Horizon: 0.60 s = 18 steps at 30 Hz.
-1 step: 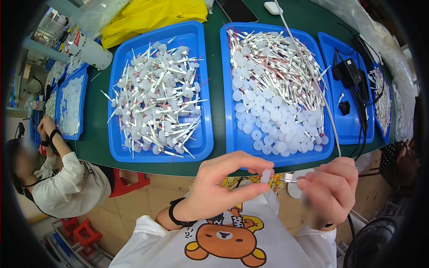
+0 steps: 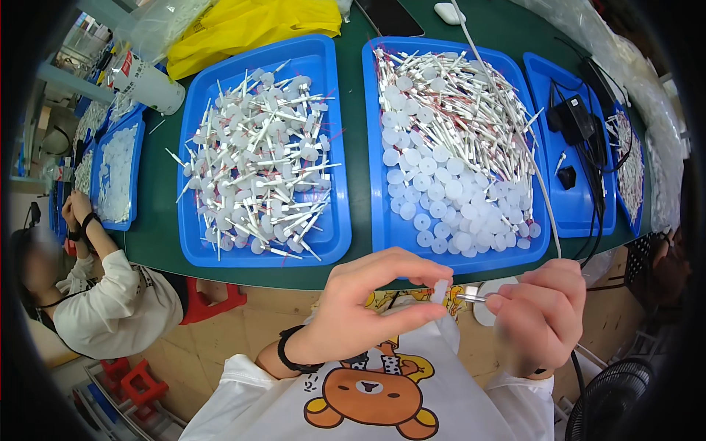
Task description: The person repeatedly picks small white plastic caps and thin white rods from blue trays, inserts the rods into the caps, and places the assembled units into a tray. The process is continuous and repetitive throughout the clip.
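At the far left a co-worker (image 2: 110, 294) in a white top sits side-on, both hands raised beside a narrow blue tray (image 2: 134, 173) of pale pieces. Right of that, a white tub (image 2: 151, 84) leans on the green table (image 2: 357, 147), near a crumpled yellow bag (image 2: 250, 33). Next comes the left blue tray (image 2: 341, 213), filled with a jumble of white sticks and frosted discs.

My left hand (image 2: 368, 294) is in front of the table's near edge, thumb and fingers curved almost together — they pinch a small frosted disc (image 2: 440, 291), turned nearly edge-on to me. Beyond it, on the table, stands the right blue tray (image 2: 386, 242), with slim white sticks and red wires towards the back and a heap of loose discs at the front.

To the right of the pinched disc, a thin metal tool (image 2: 474, 298) points at it — I cannot tell whether the tip touches. My right hand (image 2: 548, 301) has its fingers curled closed around that tool, the thumb side partly blurred. Farther right, a third blue tray (image 2: 570, 213) holds a black adapter (image 2: 576, 121) and dark cords; a black fan (image 2: 614, 400) stands below.
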Motion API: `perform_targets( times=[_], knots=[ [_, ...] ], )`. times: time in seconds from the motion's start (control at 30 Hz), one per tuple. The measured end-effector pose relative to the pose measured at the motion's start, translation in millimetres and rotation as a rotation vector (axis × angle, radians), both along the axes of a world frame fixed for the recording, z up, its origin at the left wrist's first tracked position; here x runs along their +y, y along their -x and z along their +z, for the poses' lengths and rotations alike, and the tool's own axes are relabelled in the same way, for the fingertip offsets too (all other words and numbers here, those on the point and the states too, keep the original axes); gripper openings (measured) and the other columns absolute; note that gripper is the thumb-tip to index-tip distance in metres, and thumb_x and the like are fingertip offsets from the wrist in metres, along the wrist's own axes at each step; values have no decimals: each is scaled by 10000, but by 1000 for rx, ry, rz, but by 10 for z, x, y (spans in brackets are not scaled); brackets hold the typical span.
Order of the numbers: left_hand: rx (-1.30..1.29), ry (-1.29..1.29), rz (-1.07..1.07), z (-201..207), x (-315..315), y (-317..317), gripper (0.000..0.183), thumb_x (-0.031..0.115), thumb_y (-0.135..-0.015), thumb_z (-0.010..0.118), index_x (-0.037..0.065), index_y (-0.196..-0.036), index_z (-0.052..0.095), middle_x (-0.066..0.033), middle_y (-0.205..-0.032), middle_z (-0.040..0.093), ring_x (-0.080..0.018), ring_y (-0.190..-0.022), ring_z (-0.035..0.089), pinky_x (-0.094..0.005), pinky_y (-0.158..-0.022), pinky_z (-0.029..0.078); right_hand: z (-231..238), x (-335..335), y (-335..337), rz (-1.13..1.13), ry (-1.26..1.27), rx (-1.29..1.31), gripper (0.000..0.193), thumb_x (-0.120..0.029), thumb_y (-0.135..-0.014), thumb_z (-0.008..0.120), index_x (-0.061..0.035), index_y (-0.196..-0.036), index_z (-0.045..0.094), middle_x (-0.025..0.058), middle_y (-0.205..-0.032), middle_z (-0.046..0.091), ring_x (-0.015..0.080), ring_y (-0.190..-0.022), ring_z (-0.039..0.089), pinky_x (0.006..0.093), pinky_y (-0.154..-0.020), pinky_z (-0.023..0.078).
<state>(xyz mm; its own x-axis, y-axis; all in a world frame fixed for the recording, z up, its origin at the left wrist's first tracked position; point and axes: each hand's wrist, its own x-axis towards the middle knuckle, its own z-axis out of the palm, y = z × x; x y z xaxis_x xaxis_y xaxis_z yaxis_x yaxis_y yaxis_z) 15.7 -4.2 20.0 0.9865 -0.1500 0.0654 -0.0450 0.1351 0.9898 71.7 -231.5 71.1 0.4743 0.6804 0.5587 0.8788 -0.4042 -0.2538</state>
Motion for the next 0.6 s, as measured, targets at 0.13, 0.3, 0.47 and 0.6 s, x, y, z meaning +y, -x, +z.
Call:
perform_targets(
  times=[0.13, 0.3, 0.47, 0.6],
  knots=[
    [-76, -36, 12, -12, -20, -5, 408, -6, -728, 844, -57, -1099, 682, -180, -1036, 715, -259, -955, 693, -357, -851, 546, -63, 64, 28, 20, -9, 56, 353, -90, -638, 797, -24, -981, 745, 34, -890, 646, 190, -780, 570, 326, -607, 455],
    [-139, -48, 66, -12, -29, -17, 391, -5, -688, 868, -57, -1043, 712, -161, -977, 731, -254, -921, 695, -348, -809, 552, -58, 97, 23, 34, 23, 48, 333, -124, -671, 826, -4, -968, 734, 36, -828, 606, 184, -704, 549, 328, -562, 436],
    [-262, -69, 107, -40, -33, -33, 372, -1, -664, 880, -57, -1000, 730, -164, -945, 737, -259, -852, 706, -357, -752, 562, -96, 129, -18, 69, 0, 173, 298, -122, -690, 840, -1, -927, 706, 44, -759, 580, 187, -605, 518, 330, -517, 402],
    [-336, -135, 102, -43, 8, -75, 353, -1, -680, 866, -57, -1002, 730, -171, -947, 738, -270, -835, 711, -360, -733, 567, -149, 152, 7, 54, -52, 412, 218, -75, -754, 816, 2, -902, 676, 58, -733, 569, 194, -570, 508, 334, -498, 392]
  ],
)
